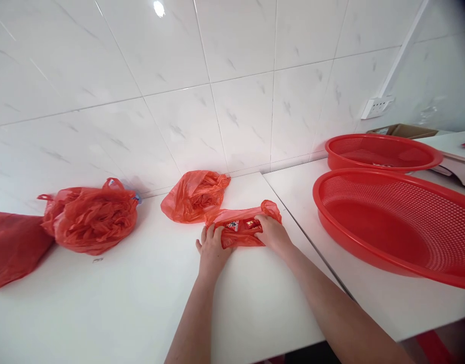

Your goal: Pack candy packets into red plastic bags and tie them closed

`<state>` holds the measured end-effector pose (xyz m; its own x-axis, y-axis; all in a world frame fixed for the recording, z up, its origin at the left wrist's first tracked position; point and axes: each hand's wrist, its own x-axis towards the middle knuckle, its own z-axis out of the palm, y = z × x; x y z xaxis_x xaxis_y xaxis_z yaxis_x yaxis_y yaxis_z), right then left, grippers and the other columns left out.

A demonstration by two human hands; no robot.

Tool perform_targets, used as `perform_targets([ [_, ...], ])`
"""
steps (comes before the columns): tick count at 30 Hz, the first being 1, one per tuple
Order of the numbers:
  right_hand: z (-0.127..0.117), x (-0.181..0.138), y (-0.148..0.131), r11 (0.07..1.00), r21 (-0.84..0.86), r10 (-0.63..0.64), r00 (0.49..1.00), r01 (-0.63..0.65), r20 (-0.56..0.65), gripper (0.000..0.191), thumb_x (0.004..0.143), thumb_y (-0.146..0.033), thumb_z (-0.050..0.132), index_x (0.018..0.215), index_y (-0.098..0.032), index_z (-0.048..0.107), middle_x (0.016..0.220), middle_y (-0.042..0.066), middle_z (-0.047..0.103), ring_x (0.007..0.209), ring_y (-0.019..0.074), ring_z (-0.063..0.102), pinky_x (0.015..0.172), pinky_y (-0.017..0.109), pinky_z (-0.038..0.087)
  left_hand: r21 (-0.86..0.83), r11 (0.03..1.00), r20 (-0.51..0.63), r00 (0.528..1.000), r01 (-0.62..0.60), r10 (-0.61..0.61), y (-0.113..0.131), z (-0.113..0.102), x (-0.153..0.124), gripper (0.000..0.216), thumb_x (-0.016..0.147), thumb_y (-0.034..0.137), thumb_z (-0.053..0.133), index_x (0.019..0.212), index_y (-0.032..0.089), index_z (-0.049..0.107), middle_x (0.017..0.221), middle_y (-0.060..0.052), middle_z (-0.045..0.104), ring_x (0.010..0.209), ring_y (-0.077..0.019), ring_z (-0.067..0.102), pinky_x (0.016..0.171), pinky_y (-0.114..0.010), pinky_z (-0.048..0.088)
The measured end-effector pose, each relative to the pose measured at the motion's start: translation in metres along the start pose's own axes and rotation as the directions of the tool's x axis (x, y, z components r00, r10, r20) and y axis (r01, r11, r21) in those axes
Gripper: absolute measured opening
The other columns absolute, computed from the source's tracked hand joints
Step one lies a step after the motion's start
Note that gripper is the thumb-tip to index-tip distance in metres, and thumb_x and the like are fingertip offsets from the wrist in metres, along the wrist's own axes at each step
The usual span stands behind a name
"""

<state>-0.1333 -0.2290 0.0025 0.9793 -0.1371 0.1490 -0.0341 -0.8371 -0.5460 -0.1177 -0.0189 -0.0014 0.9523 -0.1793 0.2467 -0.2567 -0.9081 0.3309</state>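
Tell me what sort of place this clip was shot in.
Probably a kitchen or small packing room: a white tiled wall, white tables, red perforated baskets and red plastic bags. Both hands rest on a small red bag.

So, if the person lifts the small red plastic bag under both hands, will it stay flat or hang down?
The small red bag is thin, wrinkled film, so it would probably sag. The packets showing through look small, so it is likely light. Both the left hand and right hand press it onto the table.

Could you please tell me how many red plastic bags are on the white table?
4: one small bag under both hands, one crumpled bag behind it, one bunched bag to the left, one flat bag at the left edge, partly cut off.
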Motion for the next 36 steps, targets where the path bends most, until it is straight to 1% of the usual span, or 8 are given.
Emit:
perform_targets([
  [3, -0.003, 0.001, -0.002, 0.998, 0.057, -0.018, 1.0, 0.019, -0.025, 0.032, 0.075, -0.026, 0.065, 0.105, -0.022, 0.057, 0.099, 0.003, 0.065, 0.09, 0.0189, 0.059, 0.07, 0.028, 0.041, -0.026, 0.999, 0.009, 0.999, -0.042, 0.042, -0.001, 0.002, 0.001, 0.059, 0.069, 0.038, 0.07, 0.125, 0.032, 0.051, 0.145, -0.01, 0.036, 0.137, -0.035, 0.023, 0.1, -0.064, 0.027],
  [6, -0.007, 0.0, -0.003, 0.998, 0.059, 0.019, 0.999, -0.017, -0.038, 0.014, 0.086, -0.029, 0.052, 0.096, -0.024, 0.06, 0.092, 0.001, 0.066, 0.081, 0.0166, 0.059, 0.066, 0.027, 0.039, -0.032, 0.993, -0.055, 0.992, -0.115, 0.113, -0.001, 0.001, 0.001, 0.029, 0.072, 0.021, 0.064, 0.099, 0.029, 0.064, 0.142, -0.007, 0.042, 0.136, -0.0336, 0.024, 0.102, -0.062, 0.026],
  [8, -0.008, 0.0, -0.003, 0.997, 0.034, 0.07, 0.997, -0.068, -0.035, 0.016, 0.088, -0.022, 0.045, 0.091, -0.024, 0.061, 0.086, 0.0, 0.066, 0.076, 0.0154, 0.059, 0.062, 0.027, 0.037, -0.023, 0.987, -0.154, 0.976, -0.162, 0.156, 0.0, -0.001, 0.0, 0.023, 0.07, 0.007, 0.058, 0.083, 0.025, 0.064, 0.135, -0.005, 0.048, 0.134, -0.0309, 0.029, 0.103, -0.058, 0.027],
  [13, -0.008, -0.001, -0.003, 0.998, 0.017, 0.056, 0.996, -0.058, 0.062, 0.012, 0.074, -0.027, 0.066, 0.084, -0.022, 0.061, 0.094, 0.002, 0.063, 0.076, 0.0155, 0.058, 0.059, 0.026, 0.036, -0.014, 0.983, -0.309, 0.935, -0.185, 0.172, 0.003, -0.005, 0.0, 0.019, 0.065, 0.002, 0.056, 0.068, 0.021, 0.058, 0.122, -0.005, 0.056, 0.124, -0.0278, 0.04, 0.102, -0.049, 0.031],
  [18, -0.005, -0.003, -0.001, 0.999, 0.007, 0.042, 0.993, -0.043, 0.111, 0.036, 0.063, -0.036, 0.075, 0.091, -0.021, 0.056, 0.096, 0.002, 0.06, 0.067, 0.0131, 0.054, 0.054, 0.025, 0.034, -0.02, 0.99, -0.272, 0.954, -0.14, 0.129, 0.002, -0.005, 0.0, 0.016, 0.063, 0.005, 0.058, 0.061, 0.02, 0.052, 0.112, -0.005, 0.058, 0.111, -0.0253, 0.047, 0.095, -0.044, 0.034],
  [27, 0.002, -0.005, -0.005, 0.999, -0.018, 0.033, 0.996, -0.032, 0.084, 0.024, 0.07, -0.022, 0.067, 0.062, -0.019, 0.044, 0.067, -0.003, 0.054, 0.053, 0.0091, 0.044, 0.048, 0.026, 0.026, -0.099, 0.992, -0.198, 0.978, -0.084, 0.063, 0.002, -0.008, -0.001, 0.019, 0.063, 0.007, 0.057, 0.053, 0.018, 0.044, 0.1, -0.003, 0.06, 0.099, -0.0221, 0.048, 0.089, -0.04, 0.037],
  [32, -0.001, -0.007, -0.008, 0.998, 0.053, -0.016, 1.0, 0.016, -0.01, 0.017, 0.078, -0.023, 0.06, 0.064, -0.02, 0.05, 0.071, -0.001, 0.057, 0.057, 0.0116, 0.05, 0.051, 0.028, 0.032, -0.125, 0.986, -0.211, 0.974, -0.109, 0.081, 0.0, -0.007, 0.0, 0.018, 0.065, 0.008, 0.056, 0.054, 0.018, 0.047, 0.101, -0.005, 0.061, 0.101, -0.0232, 0.049, 0.085, -0.039, 0.04],
  [36, 0.0, -0.007, -0.01, 0.986, 0.147, -0.062, 0.992, 0.078, -0.108, 0.007, 0.08, -0.03, 0.061, 0.081, -0.022, 0.06, 0.088, 0.001, 0.063, 0.074, 0.0155, 0.058, 0.065, 0.03, 0.042, -0.144, 0.98, -0.214, 0.971, -0.136, 0.103, -0.001, -0.004, 0.001, 0.014, 0.064, 0.008, 0.058, 0.057, 0.019, 0.051, 0.102, -0.006, 0.06, 0.102, -0.0237, 0.05, 0.086, -0.039, 0.043],
])
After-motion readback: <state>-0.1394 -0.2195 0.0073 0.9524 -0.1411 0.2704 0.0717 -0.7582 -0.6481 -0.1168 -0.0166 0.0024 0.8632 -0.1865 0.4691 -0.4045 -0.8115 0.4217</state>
